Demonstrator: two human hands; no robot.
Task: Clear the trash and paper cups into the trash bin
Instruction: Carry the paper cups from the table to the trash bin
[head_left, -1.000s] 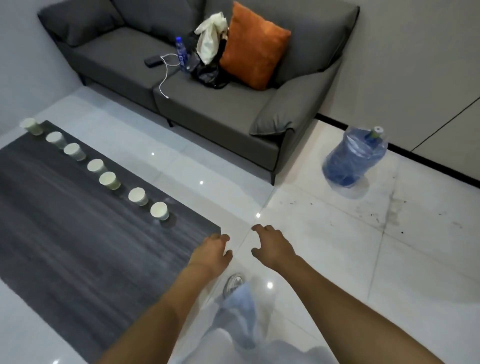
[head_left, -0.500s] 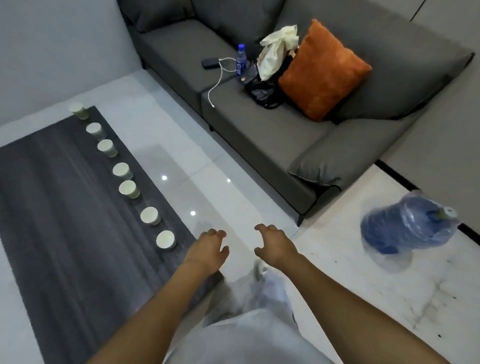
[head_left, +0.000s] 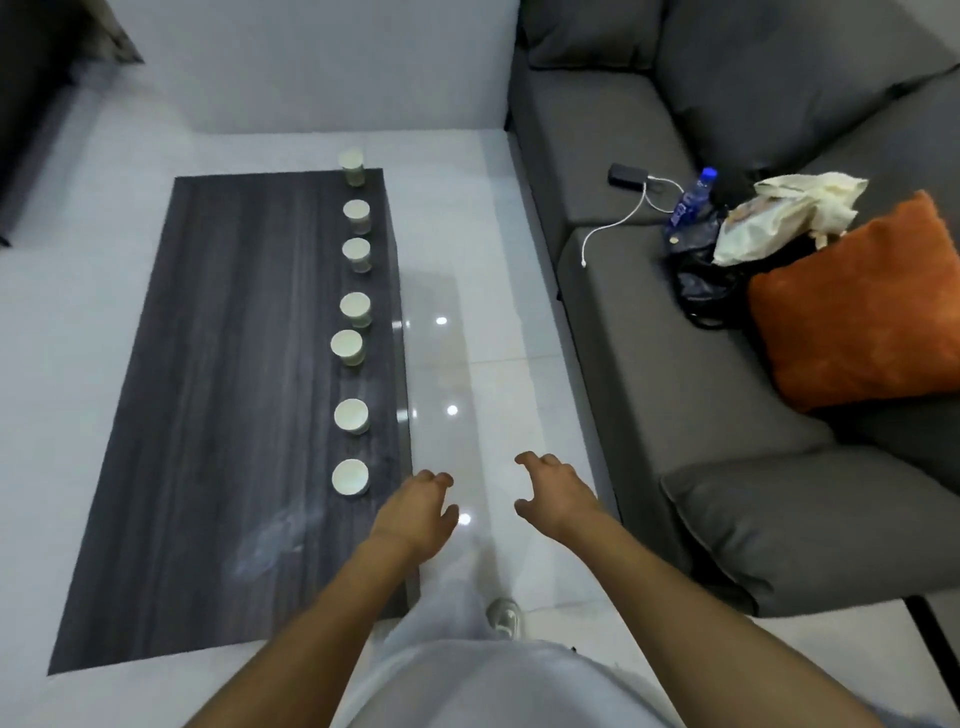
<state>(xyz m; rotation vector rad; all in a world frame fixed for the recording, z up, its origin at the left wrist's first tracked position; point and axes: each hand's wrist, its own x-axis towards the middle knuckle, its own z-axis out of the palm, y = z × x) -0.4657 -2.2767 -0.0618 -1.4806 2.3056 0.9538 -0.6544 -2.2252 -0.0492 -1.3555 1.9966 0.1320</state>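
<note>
Dark wood-grain coffee table (head_left: 218, 415) at left, with seven paper cups (head_left: 350, 477) in a near-to-far row along its right edge, all upright. Left hand (head_left: 415, 512) hovers over the table's near right corner, just right of the nearest cup, fingers loosely curled, holding nothing; right hand (head_left: 558, 493) hangs over the white tile floor (head_left: 467, 234), fingers spread and bent, empty. Grey sofa (head_left: 675, 364) at right holds a power bank (head_left: 627, 174), white cable (head_left: 618, 221), water bottle (head_left: 688, 200), black bag (head_left: 706, 280), cream cloth bag (head_left: 779, 215) and orange cushion (head_left: 862, 306).
</note>
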